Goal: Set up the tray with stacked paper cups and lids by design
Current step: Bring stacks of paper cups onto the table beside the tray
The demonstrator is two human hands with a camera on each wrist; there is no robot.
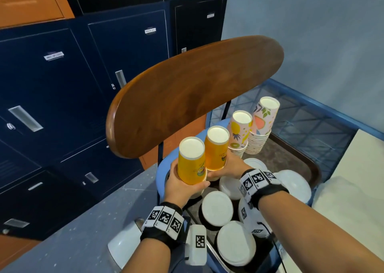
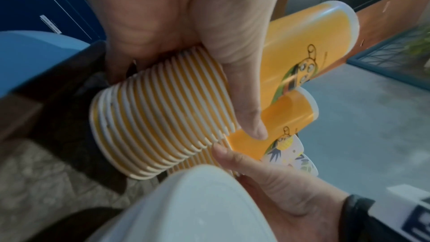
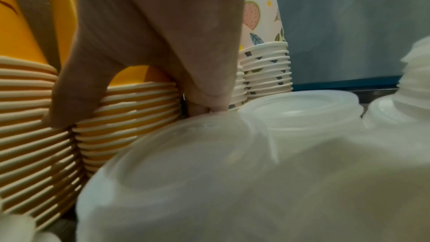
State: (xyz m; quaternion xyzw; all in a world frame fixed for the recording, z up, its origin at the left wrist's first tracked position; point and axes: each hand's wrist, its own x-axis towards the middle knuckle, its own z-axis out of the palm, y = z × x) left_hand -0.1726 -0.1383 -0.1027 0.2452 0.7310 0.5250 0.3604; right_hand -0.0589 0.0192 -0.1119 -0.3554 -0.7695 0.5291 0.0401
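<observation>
Two upside-down stacks of orange paper cups stand side by side at the tray's near left. My left hand (image 1: 182,184) grips the nearer orange stack (image 1: 191,161) around its rims (image 2: 163,113). My right hand (image 1: 228,166) holds the farther orange stack (image 1: 216,151) low down, thumb and fingers on its rims (image 3: 130,109). Behind them stand two fruit-print stacks, a yellow-patterned one (image 1: 240,131) and a pink-patterned one (image 1: 262,123). Several stacks of white lids (image 1: 217,207) fill the near part of the dark brown tray (image 1: 295,158).
A wooden chair back (image 1: 193,94) rises just behind the tray, which sits on the blue chair seat (image 1: 161,175). Dark blue lockers (image 1: 62,98) stand to the left. A white cushion (image 1: 353,179) lies at the right. A white lid stack (image 3: 232,181) crowds my right wrist.
</observation>
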